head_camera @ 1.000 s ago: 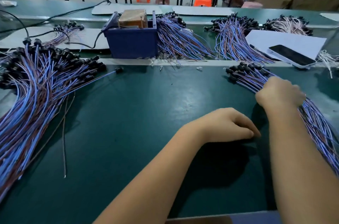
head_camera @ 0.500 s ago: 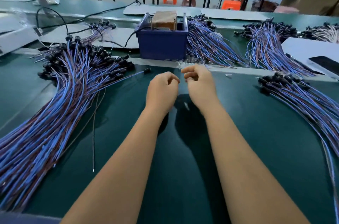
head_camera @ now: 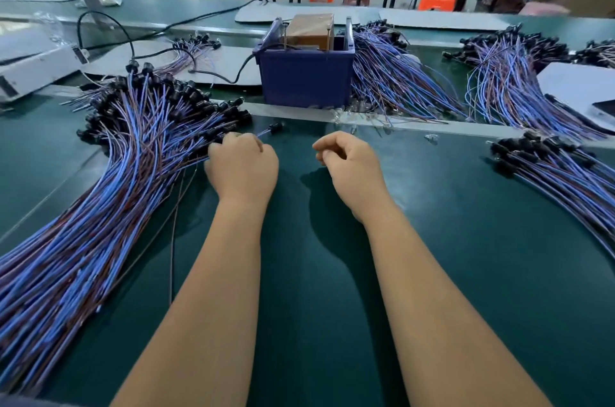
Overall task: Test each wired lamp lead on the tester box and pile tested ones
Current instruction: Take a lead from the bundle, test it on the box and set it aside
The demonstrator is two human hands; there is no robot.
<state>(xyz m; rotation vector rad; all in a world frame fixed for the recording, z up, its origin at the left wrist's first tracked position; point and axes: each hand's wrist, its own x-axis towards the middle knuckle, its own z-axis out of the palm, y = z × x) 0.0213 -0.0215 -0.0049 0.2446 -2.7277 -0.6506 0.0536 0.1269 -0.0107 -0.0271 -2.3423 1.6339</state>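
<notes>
The blue tester box (head_camera: pixel 305 80) with a brown block on top stands at the back centre of the green table (head_camera: pixel 316 273). A large pile of blue and brown lamp leads (head_camera: pixel 109 193) with black sockets fans out on the left. My left hand (head_camera: pixel 242 168) is curled at that pile's right edge and grips a lamp lead (head_camera: pixel 273 128) whose black socket sticks out past the knuckles. My right hand (head_camera: pixel 349 163) hovers in front of the box, fingers curled, with nothing visible in it. A smaller pile of leads (head_camera: pixel 562 173) lies to the right.
More lead bundles (head_camera: pixel 392 83) lie behind the metal strip beside the box, and another bundle (head_camera: pixel 506 87) at the far right. A black power cable (head_camera: pixel 233 77) runs left from the box. A white device (head_camera: pixel 33 70) sits at far left, white sheets at right.
My right hand left the right pile and came to the centre. My left hand moved from the table centre to the left pile's edge and closed on a lead. The view shifted left.
</notes>
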